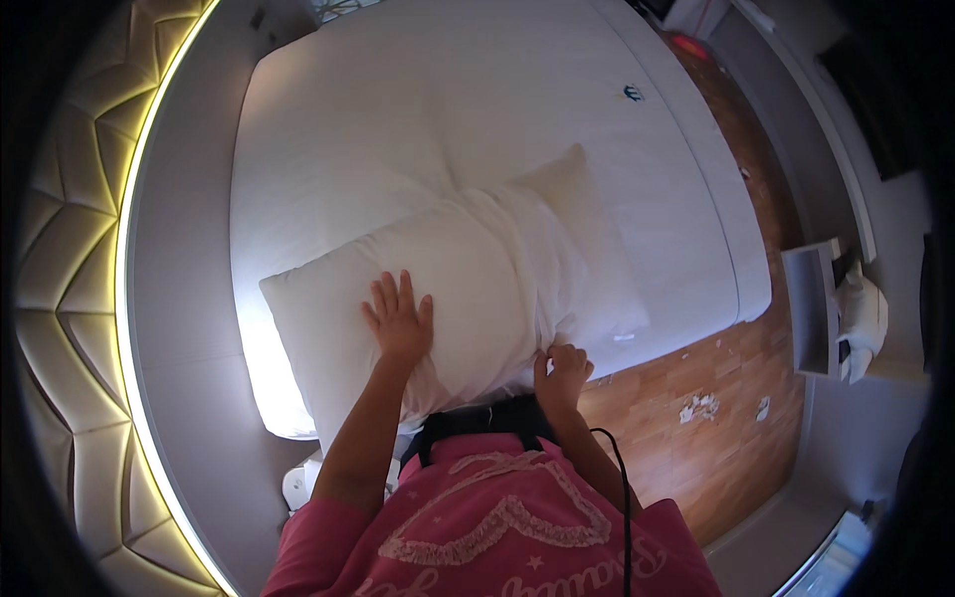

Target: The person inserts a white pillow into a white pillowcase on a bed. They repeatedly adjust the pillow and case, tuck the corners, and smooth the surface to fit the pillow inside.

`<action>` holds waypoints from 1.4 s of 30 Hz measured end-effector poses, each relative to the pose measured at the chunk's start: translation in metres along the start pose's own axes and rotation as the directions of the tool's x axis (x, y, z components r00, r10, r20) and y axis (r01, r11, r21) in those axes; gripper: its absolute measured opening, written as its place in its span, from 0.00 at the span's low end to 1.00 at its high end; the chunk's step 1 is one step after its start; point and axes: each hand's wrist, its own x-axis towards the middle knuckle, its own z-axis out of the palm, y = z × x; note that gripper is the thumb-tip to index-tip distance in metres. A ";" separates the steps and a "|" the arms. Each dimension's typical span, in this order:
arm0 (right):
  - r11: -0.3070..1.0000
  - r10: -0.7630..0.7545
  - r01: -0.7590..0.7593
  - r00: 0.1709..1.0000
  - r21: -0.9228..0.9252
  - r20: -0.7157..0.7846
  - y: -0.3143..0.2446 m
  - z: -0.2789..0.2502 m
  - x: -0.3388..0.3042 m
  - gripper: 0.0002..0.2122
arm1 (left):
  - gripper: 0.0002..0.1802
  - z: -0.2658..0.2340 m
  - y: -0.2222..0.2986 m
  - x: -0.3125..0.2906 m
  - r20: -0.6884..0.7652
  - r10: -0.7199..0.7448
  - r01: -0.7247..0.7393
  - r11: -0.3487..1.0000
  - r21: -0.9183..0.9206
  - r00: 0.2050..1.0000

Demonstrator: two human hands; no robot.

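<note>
A white pillow lies slantwise on the near part of the bed, against my body. Loose white pillowcase fabric gathers in folds round its right part and spreads out flat to the right. My left hand rests on the pillow's left half, palm down with the fingers spread. At the pillow's near right edge, my right hand is closed in a pinch on the edge of the pillowcase. How much of the pillow sits inside the case cannot be made out.
The bed has a white sheet. A padded headboard with a lit strip runs along the left. White scraps lie on the wooden floor at the right, near a wall shelf. A black cable hangs beside my right arm.
</note>
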 end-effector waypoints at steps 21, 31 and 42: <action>0.963 -0.223 0.204 0.970 -0.175 -0.098 -0.019 0.002 0.115 0.21 | 0.42 0.010 0.034 -0.039 -0.224 0.341 -0.365 0.928 -0.075 0.913; 0.968 -0.243 0.237 0.967 -0.076 -0.075 -0.015 -0.016 0.147 0.28 | 0.44 -0.029 0.017 0.049 -0.275 0.066 -0.066 0.998 0.008 0.959; 0.678 -0.716 0.709 0.576 0.197 0.394 -0.129 0.054 0.207 0.32 | 0.44 -0.054 -0.013 0.079 -0.103 -0.092 0.095 0.995 0.028 0.990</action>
